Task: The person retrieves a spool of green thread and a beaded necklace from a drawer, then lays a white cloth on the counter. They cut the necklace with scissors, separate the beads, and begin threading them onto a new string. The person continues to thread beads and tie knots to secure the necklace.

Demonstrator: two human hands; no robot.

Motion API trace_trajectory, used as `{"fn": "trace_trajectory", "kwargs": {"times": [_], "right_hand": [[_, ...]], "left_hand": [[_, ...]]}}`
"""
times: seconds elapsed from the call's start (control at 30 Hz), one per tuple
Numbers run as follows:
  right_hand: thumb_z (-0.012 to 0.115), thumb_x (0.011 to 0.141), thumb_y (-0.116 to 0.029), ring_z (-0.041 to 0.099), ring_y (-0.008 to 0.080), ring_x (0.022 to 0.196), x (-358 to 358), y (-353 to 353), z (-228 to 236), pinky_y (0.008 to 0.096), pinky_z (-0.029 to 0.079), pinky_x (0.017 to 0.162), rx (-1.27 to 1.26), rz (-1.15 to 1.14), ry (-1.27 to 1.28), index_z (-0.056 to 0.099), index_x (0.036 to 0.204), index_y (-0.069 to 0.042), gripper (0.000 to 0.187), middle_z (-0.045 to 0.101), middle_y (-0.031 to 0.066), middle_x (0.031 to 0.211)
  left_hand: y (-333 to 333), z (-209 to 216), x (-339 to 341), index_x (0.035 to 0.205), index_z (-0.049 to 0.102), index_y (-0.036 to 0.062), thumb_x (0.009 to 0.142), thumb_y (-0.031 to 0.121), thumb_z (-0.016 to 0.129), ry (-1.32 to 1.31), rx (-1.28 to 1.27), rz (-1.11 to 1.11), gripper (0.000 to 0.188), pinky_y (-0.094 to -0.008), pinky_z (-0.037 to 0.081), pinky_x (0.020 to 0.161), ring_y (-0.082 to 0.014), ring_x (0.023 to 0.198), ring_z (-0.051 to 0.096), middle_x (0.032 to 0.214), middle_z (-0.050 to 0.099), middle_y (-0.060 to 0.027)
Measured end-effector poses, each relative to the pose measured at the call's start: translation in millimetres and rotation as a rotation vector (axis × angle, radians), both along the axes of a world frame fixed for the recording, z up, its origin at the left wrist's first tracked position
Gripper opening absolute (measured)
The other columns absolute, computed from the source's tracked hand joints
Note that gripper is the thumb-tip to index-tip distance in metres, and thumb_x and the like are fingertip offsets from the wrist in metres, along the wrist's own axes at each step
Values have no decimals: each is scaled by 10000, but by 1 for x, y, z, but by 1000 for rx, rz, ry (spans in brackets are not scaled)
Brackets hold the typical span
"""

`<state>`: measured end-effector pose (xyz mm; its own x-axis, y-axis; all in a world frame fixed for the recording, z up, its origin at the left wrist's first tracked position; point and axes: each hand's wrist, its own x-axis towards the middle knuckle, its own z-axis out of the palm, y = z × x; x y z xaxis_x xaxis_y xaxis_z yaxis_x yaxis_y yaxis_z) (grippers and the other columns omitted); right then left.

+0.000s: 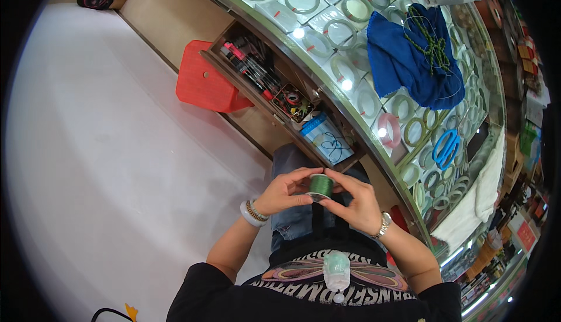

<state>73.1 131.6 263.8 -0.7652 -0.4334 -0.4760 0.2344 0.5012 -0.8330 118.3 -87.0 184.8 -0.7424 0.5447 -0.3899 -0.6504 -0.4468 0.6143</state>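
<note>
The left hand (283,192) and right hand (359,203), both partly closed, pinch a green spool (321,187) between them, just beside the near end of the open drawer (264,109). Pens (257,75) lie inside the drawer; to its right, the worktop (318,53) carries a blue cloth (387,53) and scissors (442,153)

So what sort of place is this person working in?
Probably a jewellery shop: the glass counter displays many bangles, and a green cord lies on a blue cloth on top.
</note>
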Motion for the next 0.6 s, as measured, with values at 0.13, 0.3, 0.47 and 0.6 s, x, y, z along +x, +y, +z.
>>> {"fn": "trace_trajectory", "kwargs": {"times": [0.13, 0.3, 0.47, 0.6], "right_hand": [[834, 722, -123, 669, 236, 969, 7, 47, 30, 327, 547, 844, 46, -136, 108, 581, 1296, -56, 630, 654, 146, 1186], [777, 741, -28, 616, 162, 1028, 17, 119, 70, 305, 497, 902, 268, -557, 258, 531, 1331, 6, 640, 627, 89, 1169], [707, 809, 32, 588, 154, 1076, 31, 138, 68, 291, 480, 923, 217, -807, 216, 465, 1375, 32, 615, 589, 95, 1228], [749, 774, -2, 596, 163, 1037, 44, 128, 67, 292, 480, 905, 367, -702, 242, 498, 1349, 38, 630, 598, 106, 1215]], "left_hand": [[-9, -30, -22, 1320, 547, 39, 938, 113, 629, -123, -276, 37, 398, -259, 484, 900, -118, 1075, 570, 1208, 589, -39], [-69, -82, -94, 1050, 699, 44, 802, 15, 590, 677, -1364, 124, 272, -409, 490, 905, -368, 1027, 603, 1047, 662, -180], [-98, -141, -196, 990, 747, 122, 755, -4, 572, 895, -1712, -653, 319, -406, 449, 963, -320, 1074, 587, 1043, 681, -135], [-100, -173, -232, 1004, 755, 142, 782, 56, 571, 772, -1716, -1080, 301, -421, 434, 982, -310, 1142, 571, 1059, 689, -147]]}}
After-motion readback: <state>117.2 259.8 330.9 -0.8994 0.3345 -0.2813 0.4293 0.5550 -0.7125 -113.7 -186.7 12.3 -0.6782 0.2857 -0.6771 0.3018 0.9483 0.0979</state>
